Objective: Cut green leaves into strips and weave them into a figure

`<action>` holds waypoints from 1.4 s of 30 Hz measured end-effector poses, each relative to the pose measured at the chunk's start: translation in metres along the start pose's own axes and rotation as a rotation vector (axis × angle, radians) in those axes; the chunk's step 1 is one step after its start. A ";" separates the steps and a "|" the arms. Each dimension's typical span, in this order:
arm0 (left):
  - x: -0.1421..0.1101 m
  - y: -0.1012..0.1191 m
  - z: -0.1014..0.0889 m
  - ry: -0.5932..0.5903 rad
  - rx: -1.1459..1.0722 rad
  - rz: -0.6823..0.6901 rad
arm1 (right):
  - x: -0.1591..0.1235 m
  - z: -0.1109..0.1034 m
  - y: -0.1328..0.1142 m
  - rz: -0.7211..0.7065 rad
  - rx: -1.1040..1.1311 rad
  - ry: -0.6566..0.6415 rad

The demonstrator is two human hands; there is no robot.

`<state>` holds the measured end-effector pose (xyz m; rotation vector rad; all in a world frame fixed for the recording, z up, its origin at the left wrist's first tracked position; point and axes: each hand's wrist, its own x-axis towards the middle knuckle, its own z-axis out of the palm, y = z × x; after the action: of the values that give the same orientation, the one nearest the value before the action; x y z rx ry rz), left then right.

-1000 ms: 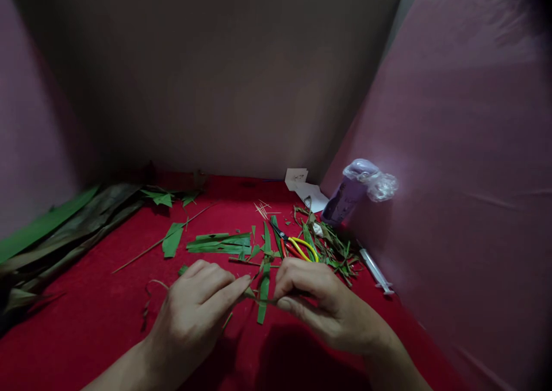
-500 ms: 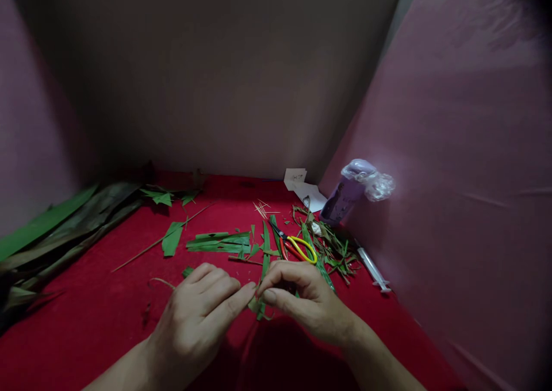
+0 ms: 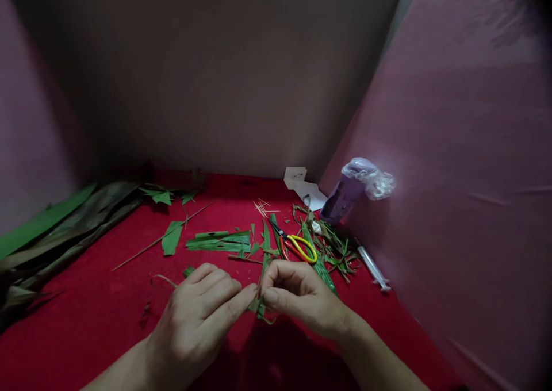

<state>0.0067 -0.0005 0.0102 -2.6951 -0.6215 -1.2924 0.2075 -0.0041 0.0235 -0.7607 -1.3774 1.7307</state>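
Between my two hands, low in the middle of the head view, is a small piece of green leaf strip with a thin curled end. My left hand is closed, and its index fingertip meets the piece from the left. From the right, my right hand pinches the same piece between thumb and bent index finger. My fingers hide much of it. A long narrow leaf strip runs away just behind my fingertips. Scissors with one red and one yellow handle lie beyond my right hand.
Cut leaf strips lie on the red cloth. Toothpicks sit near the scissors. A heap of leaf scraps, a syringe and a purple container stand right. Large leaves fill the left.
My right fingers have shifted very slightly at the leaf piece. My left hand stays almost where it was, and the things on the cloth have not moved.
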 end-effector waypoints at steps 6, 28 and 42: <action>-0.001 0.000 0.001 0.001 -0.017 0.003 | 0.003 0.000 0.008 0.015 0.084 0.033; 0.004 0.004 0.000 -0.008 -0.136 -0.072 | -0.003 0.007 0.005 -0.107 -0.261 0.100; 0.006 0.004 -0.001 -0.078 -0.274 -0.140 | -0.004 0.011 -0.003 -0.222 -0.501 0.094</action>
<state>0.0104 -0.0023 0.0160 -2.9823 -0.6995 -1.4040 0.2017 -0.0129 0.0293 -0.9012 -1.7810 1.1737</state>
